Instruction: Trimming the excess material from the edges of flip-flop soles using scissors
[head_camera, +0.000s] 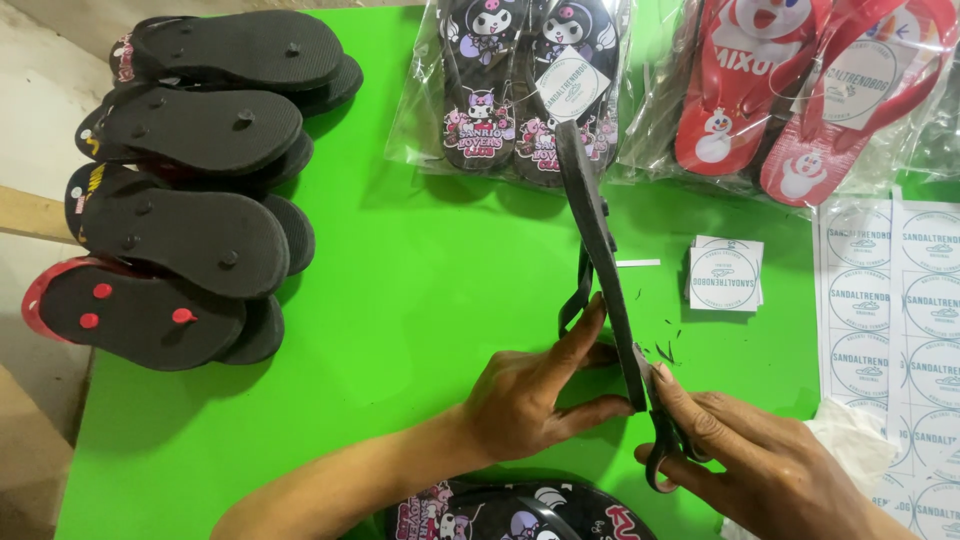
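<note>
Bright green table, stacked black sandals (soles up), bagged sandals, sticker sheets

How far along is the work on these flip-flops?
Done, it seems: two bagged pairs and at the table's far edge. In hand: the left hand holds a black flip-flop on edge while the right hand works scissors at it. Left: unbagged flip-flops stacked sole-up.
</note>
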